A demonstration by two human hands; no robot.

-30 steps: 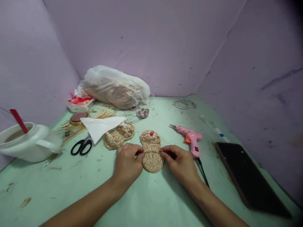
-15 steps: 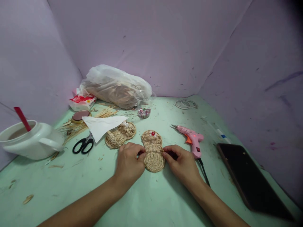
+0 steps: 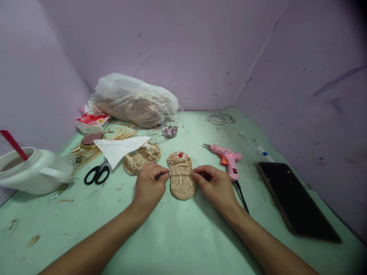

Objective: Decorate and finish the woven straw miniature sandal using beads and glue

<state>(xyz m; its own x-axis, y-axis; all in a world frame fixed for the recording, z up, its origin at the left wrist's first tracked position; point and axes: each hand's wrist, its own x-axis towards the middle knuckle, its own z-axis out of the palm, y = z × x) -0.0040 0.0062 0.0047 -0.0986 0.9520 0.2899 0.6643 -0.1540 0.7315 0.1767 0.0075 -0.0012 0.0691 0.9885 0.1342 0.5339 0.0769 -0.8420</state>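
Note:
A small woven straw slipper (image 3: 183,187) lies flat on the table, with a red bead and pale beads on its upper band. A thin straw cord (image 3: 182,176) runs across its middle. At its left edge, my left hand (image 3: 150,185) is closed in a pinch on the cord's end. My right hand (image 3: 215,185) pinches at the opposite edge, fingertips touching the slipper's side; the cord end there is mostly hidden. Left of my left hand lies a second woven slipper (image 3: 140,160), partly under a white paper (image 3: 117,149).
A pink glue gun (image 3: 229,156) lies to the right, beside a dark phone (image 3: 298,202). Black-handled scissors (image 3: 96,175) and a white pot (image 3: 43,172) are on the left. Behind stand a bead cup (image 3: 170,131), a plastic bag (image 3: 134,101) and a coiled cable (image 3: 220,118).
The view has shifted slightly. My left hand's fingertips have moved a little outward from the slipper's left edge; my right hand stays at its right edge.

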